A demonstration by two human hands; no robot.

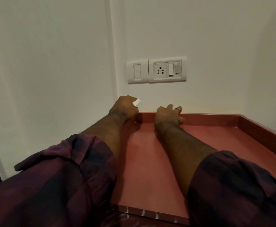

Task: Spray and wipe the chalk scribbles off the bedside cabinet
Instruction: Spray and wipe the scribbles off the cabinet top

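The pale wall (52, 54) fills most of the view, meeting in a corner just left of centre. Below it is the bedside cabinet (215, 145), well, its reddish-pink top anyway, which has a raised lip (215, 117) along the back and the right side. It sits tucked right into that corner, touching the wall at the back. There are a few pale streaks on the front edge, and it's too hard to tell if they're chalk or just glare.

Both arms reach across the top toward the back, with a rolled-up dark purple checked left sleeve (52, 185) and right sleeve (240, 185) in the foreground.

On the wall above the hands there's a wide switch plate (167, 69) with a socket and two switches, and a smaller plate (137, 71) touching its left side.

The left hand (122, 107) is up at the back left corner of the cabinet, fingers curled round a short white piece of chalk (137, 102) that pokes out to the right. The right hand (168, 117) is just beside it, holding nothing, its fingers spread loosely and resting on the back lip. It's got a ring (177, 109) on one finger.

The tiniest thing is a red light (177, 73) glowing on the rightmost switch.
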